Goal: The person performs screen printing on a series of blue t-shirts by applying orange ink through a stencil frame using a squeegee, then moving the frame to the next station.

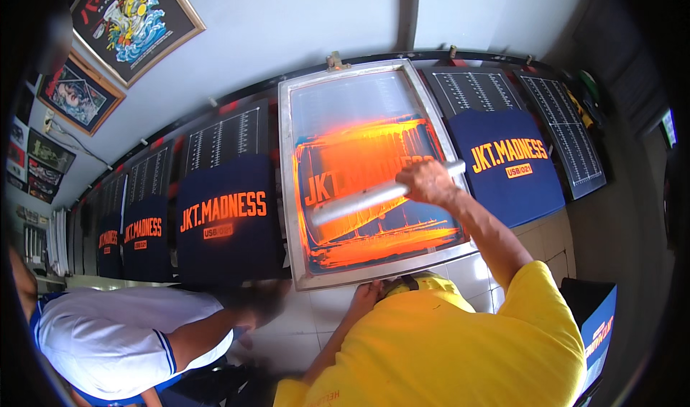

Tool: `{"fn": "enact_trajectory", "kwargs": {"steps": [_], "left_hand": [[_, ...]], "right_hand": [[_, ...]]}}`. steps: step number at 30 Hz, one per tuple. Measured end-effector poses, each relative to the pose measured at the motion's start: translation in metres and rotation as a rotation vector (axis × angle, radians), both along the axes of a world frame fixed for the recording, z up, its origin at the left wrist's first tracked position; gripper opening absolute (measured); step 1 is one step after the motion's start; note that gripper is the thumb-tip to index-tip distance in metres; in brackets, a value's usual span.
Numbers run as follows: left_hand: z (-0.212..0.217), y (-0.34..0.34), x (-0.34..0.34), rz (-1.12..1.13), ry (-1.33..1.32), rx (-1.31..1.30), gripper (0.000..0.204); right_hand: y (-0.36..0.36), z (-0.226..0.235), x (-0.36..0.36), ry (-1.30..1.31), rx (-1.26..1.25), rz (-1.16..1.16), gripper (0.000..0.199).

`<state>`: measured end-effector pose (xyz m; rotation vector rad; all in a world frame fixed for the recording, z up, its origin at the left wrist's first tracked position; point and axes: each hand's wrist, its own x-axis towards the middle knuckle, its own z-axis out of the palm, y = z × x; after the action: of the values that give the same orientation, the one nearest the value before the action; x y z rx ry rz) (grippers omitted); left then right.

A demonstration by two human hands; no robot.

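Head view showed the right hand (pixel 429 182) closed around the squeegee (pixel 381 197) on the inked screen frame (pixel 291 191); the left hand (pixel 368 293) lay flat on its near edge. Even pressure would spread ink cleanly.

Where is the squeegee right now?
In the head view, the squeegee lies across the orange-inked screen frame at centre, gripped at its right end by the right hand.

bright daylight, fisheye bending, dark vignetted rim
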<state>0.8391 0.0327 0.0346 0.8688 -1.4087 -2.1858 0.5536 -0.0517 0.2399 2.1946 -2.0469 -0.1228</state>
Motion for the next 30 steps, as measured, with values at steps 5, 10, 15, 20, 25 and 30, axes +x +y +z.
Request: {"fn": "enact_trajectory", "kwargs": {"steps": [5, 10, 15, 20, 25, 30], "left_hand": [[0.005, 0.001, -0.004, 0.069, -0.017, -0.064, 0.043], [0.006, -0.008, 0.0, -0.036, -0.041, -0.008, 0.039], [-0.002, -0.015, 0.001, -0.142, 0.059, 0.07, 0.034], [0.016, -0.018, 0.006, -0.215, -0.022, -0.007, 0.025], [0.0, -0.019, 0.004, -0.209, -0.017, -0.024, 0.022], [-0.012, -0.015, 0.018, -0.182, -0.06, -0.542, 0.033]], "right_hand": [[0.089, -0.038, 0.038, -0.12, -0.267, 0.163, 0.023], [0.138, -0.053, 0.07, -0.129, -0.282, 0.117, 0.042], [0.149, -0.064, 0.074, -0.132, -0.234, 0.103, 0.056], [0.155, -0.081, 0.074, -0.106, -0.223, 0.068, 0.067], [0.16, -0.085, 0.075, -0.169, -0.212, 0.064, 0.069], [0.158, -0.069, 0.063, -0.327, -0.307, 0.036, 0.063]]}}
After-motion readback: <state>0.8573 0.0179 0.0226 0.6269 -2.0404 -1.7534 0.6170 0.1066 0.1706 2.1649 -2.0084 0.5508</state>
